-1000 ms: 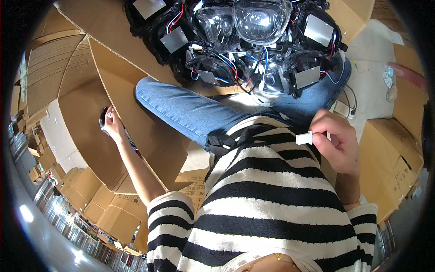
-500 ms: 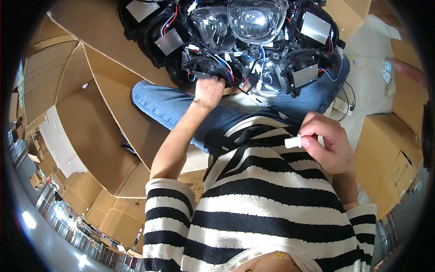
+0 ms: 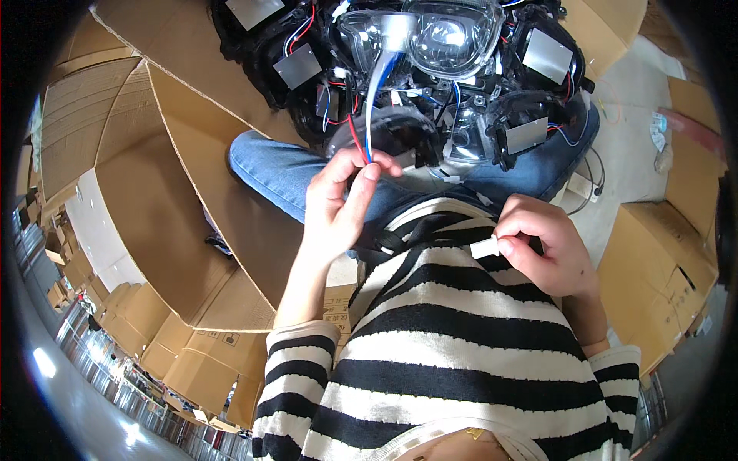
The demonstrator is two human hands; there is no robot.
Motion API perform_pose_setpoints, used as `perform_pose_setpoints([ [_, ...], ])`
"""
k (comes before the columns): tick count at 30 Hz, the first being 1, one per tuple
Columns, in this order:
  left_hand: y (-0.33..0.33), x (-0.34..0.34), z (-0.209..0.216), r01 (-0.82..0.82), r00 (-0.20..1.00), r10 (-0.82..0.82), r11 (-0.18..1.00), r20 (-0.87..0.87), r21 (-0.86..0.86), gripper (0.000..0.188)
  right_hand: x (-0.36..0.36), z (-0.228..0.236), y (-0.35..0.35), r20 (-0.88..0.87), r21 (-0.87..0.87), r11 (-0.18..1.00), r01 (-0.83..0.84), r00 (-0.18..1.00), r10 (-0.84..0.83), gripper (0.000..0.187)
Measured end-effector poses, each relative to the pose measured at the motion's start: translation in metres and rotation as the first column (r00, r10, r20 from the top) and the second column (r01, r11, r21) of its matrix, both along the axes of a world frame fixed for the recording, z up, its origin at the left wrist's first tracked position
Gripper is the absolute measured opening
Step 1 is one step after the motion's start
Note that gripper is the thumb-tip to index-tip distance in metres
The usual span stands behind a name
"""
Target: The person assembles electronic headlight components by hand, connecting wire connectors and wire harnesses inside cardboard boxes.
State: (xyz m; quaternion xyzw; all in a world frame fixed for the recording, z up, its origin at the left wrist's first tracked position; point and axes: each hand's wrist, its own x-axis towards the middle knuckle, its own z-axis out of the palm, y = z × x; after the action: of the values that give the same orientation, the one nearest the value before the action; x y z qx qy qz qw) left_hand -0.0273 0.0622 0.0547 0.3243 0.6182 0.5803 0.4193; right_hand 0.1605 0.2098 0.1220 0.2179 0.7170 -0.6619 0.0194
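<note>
My left hand [image 3: 338,200] pinches a bundle of red, white and blue wires [image 3: 370,127] just above my lap. The wires rise toward a white connector [image 3: 397,29] in front of the clear lenses. Behind the fingers lies a dark headlight housing [image 3: 388,138]. My right hand [image 3: 544,244] is closed on a small white plastic connector [image 3: 484,247] in front of my striped shirt, between thumb and forefinger. Beyond my hands, several black headlights are piled over my legs, among them one with a clear lens [image 3: 453,42] and one with a silver plate [image 3: 527,135].
A large open cardboard box [image 3: 146,207] stands at my left, its flap edge close to my left arm. Another cardboard box [image 3: 653,269] is on the right. A black cable [image 3: 596,180] lies on the floor beside my right knee.
My left hand has come back from the headlight pile toward me, lifting the wire bundle and its connector. My right hand still holds its white connector and has shifted slightly left.
</note>
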Motion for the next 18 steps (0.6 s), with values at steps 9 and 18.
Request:
perform_pose_setpoints([
  [9, 0.012, 0.016, 0.027, 0.033, 0.937, -0.053, 0.997, 0.345, 0.063, 0.028, -0.005, 0.006, 0.0, 0.011, -0.019, 1.0, -0.019, 1.0, 0.02, 0.004],
  [18, 0.013, 0.015, 0.033, 0.166, 0.958, -0.189, 0.979, 0.214, 0.121, 0.018, -0.006, 0.011, 0.001, -0.057, -0.029, 0.997, 0.077, 0.995, -0.078, 0.001],
])
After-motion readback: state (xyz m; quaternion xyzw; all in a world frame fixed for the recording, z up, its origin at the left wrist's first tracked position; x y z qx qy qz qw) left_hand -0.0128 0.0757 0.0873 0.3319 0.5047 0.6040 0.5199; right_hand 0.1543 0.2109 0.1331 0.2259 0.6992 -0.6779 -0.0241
